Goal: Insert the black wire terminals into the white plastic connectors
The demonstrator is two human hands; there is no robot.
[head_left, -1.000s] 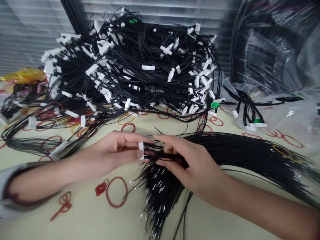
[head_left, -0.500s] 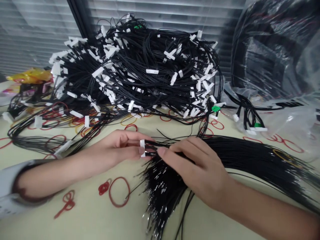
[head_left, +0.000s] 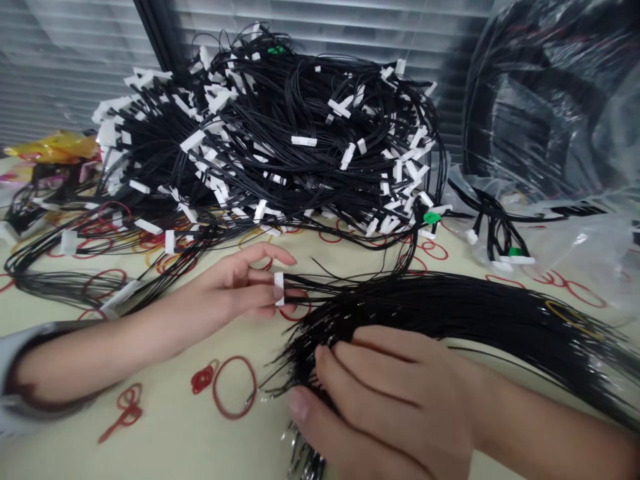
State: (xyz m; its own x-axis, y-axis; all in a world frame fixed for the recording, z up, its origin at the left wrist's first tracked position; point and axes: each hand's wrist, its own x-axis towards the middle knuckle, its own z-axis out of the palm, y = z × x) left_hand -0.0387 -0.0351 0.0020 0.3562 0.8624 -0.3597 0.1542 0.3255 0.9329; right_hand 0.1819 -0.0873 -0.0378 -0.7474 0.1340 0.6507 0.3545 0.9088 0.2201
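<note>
Only my left hand (head_left: 245, 287) holds the white plug (head_left: 279, 289) now, pinched between thumb and fingers, wires (head_left: 320, 285) trailing right; my right hand (head_left: 400, 400) has dropped off them over the bundle (head_left: 440, 300), right of those fingers, grip unclear.

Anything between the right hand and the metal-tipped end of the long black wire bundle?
Nothing visible. The right hand is over the tipped end of the long black wire bundle, hiding part of it. The left hand, pinching a small white rectangular connector, is off to the left, clear of that gap.
</note>
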